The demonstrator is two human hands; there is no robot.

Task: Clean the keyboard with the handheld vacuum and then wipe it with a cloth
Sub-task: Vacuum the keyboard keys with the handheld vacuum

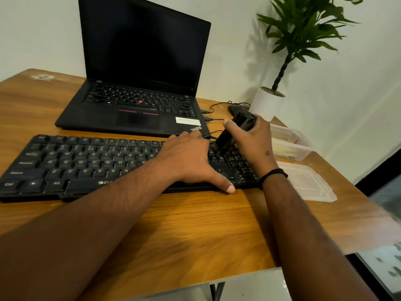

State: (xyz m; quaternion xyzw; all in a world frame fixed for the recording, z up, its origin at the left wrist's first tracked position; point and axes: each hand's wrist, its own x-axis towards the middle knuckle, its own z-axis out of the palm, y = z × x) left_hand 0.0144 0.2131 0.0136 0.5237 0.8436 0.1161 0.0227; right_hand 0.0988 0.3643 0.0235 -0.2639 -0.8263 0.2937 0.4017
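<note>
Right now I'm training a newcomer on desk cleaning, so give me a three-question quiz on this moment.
1. True or false: the right hand grips the handheld vacuum with its nozzle down on the keyboard.
2. Which end of the keyboard is the nozzle on? A) the Ctrl end at the left B) the number-pad end at the right C) the space bar
3. Fill in: the left hand rests flat on the ____.

Key: 1 true; 2 B; 3 keyboard.
</note>
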